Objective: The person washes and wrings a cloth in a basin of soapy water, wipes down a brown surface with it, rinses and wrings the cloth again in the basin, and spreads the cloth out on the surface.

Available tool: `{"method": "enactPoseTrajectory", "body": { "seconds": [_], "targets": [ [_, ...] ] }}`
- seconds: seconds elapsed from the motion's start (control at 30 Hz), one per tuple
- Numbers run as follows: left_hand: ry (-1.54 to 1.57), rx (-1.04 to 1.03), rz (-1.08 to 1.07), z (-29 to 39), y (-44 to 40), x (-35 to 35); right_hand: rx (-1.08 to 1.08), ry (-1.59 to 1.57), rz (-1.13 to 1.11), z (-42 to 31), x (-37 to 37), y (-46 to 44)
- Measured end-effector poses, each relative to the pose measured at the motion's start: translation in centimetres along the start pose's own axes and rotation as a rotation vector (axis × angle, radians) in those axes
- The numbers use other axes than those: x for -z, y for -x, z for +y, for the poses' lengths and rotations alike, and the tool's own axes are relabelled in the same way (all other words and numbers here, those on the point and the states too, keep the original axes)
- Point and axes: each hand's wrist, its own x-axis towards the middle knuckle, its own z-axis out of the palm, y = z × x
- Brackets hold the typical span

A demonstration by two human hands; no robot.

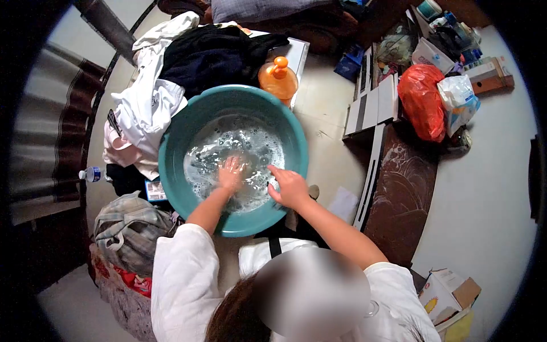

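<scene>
Basin [172, 151], green, round, directly in front of the person; holds water [245, 128] with foam and bubbles on the surface. Left hand [231, 174] down in the water near the middle, fingers extended and spread, grasping nothing visible; part below the surface blurred. Right hand [289, 188] over the near right side of the basin, fingers loosely apart, nothing seen in it; cannot tell whether the fingertips touch the water. Orange pump bottle [277, 85] upright just beyond the rim, to the right. Dark clothes [211, 54] heaped behind the basin, white clothes [151, 108] along its far left side. Small plastic bottle [91, 174] farther left; plaid bag [128, 225] near left, below it. Off right, well apart from the basin: red plastic bag [421, 102] with a white packet [458, 100] beside it.
</scene>
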Motion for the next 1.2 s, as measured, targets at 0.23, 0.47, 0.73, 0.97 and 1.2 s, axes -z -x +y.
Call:
{"method": "enactPoseTrajectory", "body": {
  "seconds": [0.23, 0.47, 0.73, 0.97, 1.2],
  "targets": [
    [0.069, 0.085, 0.109, 1.2, -4.9, 3.3, -0.032, 0.005, -0.05, -0.2, 0.3, -0.2],
    [0.203, 0.052, 0.004, 1.3, -0.5, 5.7, -0.057, 0.027, -0.065, 0.0, 0.3, -0.1],
    [0.041, -0.1, 0.148, 0.6, 2.5, 0.4, -0.039, 0.032, -0.015, 0.0, 0.3, -0.2],
    [0.107, 0.116, 0.039, 1.8, -1.5, 4.2, -0.023, 0.099, 0.0, 0.6, -0.6, 0.2],
    [0.78, 0.615, 0.535, -1.2, 0.9, 7.4, -0.835, -0.553, -0.259, -1.3, -6.6, -2.5]
  ]
}}
